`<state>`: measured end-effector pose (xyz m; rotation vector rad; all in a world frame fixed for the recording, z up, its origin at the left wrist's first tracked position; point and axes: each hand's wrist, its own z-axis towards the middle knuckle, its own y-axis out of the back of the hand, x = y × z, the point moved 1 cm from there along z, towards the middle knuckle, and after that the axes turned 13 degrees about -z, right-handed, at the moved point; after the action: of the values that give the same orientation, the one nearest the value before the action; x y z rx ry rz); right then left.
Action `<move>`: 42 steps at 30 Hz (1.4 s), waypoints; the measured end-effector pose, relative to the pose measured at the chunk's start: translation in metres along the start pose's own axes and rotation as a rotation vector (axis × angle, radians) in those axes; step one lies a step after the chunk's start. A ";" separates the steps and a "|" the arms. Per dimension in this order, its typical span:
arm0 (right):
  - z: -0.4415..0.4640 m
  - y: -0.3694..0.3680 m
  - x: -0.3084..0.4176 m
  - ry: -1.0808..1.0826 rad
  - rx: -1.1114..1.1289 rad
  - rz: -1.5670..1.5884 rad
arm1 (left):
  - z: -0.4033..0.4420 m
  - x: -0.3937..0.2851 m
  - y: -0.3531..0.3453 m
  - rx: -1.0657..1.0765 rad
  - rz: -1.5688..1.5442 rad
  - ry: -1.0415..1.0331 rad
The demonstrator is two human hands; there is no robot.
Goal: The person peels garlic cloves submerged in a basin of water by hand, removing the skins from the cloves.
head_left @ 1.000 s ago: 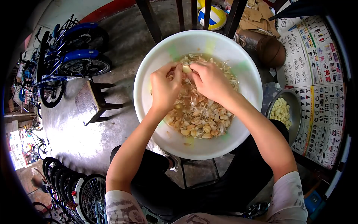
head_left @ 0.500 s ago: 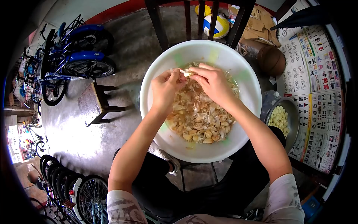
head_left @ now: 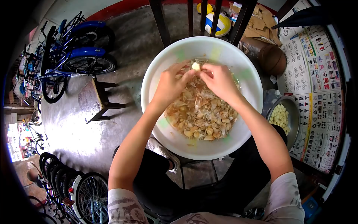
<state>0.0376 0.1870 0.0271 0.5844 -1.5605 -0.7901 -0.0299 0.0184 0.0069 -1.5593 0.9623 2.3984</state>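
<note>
A pale garlic clove (head_left: 196, 66) is pinched between the fingertips of both hands, over the far half of a wide white basin (head_left: 153, 89). My left hand (head_left: 172, 83) comes at it from the left, thumb and fingers closed. From the right, my right hand (head_left: 219, 80) closes its thumb and forefinger on the clove. Below them, wet garlic skins and unpeeled cloves (head_left: 199, 121) lie in shallow water in the basin. Peeled cloves (head_left: 279, 116) fill part of a metal bowl (head_left: 294, 112) to the right of the basin.
A small wooden stool (head_left: 91, 98) stands left of the basin, with blue bicycles (head_left: 85, 59) beyond it. Dark chair bars (head_left: 190, 18), a volleyball (head_left: 220, 24) and a basketball (head_left: 272, 59) are behind the basin. Printed sheets (head_left: 317, 89) cover the surface at right.
The hands have drawn closer together and slightly right in the view. The clove now shows as a smooth, pale round end, where strips of whitish skin showed around it before.
</note>
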 end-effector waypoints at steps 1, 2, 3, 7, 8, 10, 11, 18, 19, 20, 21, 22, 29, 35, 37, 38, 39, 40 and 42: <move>0.000 -0.001 -0.001 -0.001 -0.001 0.000 | 0.001 -0.003 -0.002 0.018 -0.279 0.174; -0.001 -0.004 -0.001 0.111 -0.058 -0.077 | 0.000 -0.004 -0.003 0.035 -0.559 0.351; -0.002 -0.008 -0.003 0.223 -0.113 -0.154 | -0.001 -0.003 -0.005 0.036 -0.560 0.353; -0.003 -0.010 0.001 0.349 -0.189 -0.162 | -0.003 0.001 -0.005 0.013 -0.747 0.444; -0.003 -0.009 0.001 0.347 -0.190 -0.161 | -0.002 -0.001 -0.004 -0.026 -0.823 0.475; -0.001 -0.007 0.001 0.375 -0.190 -0.130 | -0.002 -0.007 -0.003 -0.017 -0.848 0.504; -0.002 -0.006 0.003 0.373 -0.190 -0.129 | -0.002 -0.009 -0.003 -0.010 -0.877 0.536; 0.001 0.002 0.004 0.497 -0.140 0.008 | -0.002 -0.011 0.003 0.131 -1.100 0.711; 0.002 0.001 0.003 0.544 -0.158 0.051 | -0.001 -0.012 0.005 0.163 -1.133 0.750; 0.002 0.001 0.003 0.543 -0.157 0.052 | -0.001 -0.011 0.007 0.194 -1.166 0.789; 0.003 0.002 0.003 0.543 -0.140 0.059 | 0.000 -0.008 0.010 0.193 -1.166 0.791; 0.003 0.003 0.004 0.542 -0.123 0.066 | 0.000 -0.004 0.014 0.252 -1.220 0.814; 0.006 0.024 0.001 0.325 -0.075 0.020 | 0.002 -0.011 0.033 0.356 -1.186 0.869; 0.006 0.019 0.002 0.158 0.003 0.196 | -0.001 -0.023 0.027 0.318 -0.806 0.856; 0.012 0.021 -0.007 0.119 -0.013 0.121 | 0.000 -0.016 0.027 0.317 -0.851 0.841; 0.013 0.021 -0.011 0.082 -0.028 0.045 | 0.001 -0.014 0.027 0.314 -0.896 0.826; 0.012 0.020 -0.012 0.080 -0.030 0.046 | 0.001 -0.014 0.027 0.316 -0.895 0.826; 0.011 0.020 -0.012 0.082 -0.065 -0.061 | 0.002 -0.015 0.028 0.310 -0.899 0.825; 0.007 0.019 -0.011 0.080 -0.102 -0.168 | 0.002 -0.016 0.026 0.308 -0.903 0.826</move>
<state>0.0332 0.2079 0.0342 0.6704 -1.4021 -0.9558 -0.0354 0.0026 0.0329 -2.2123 0.4623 0.9638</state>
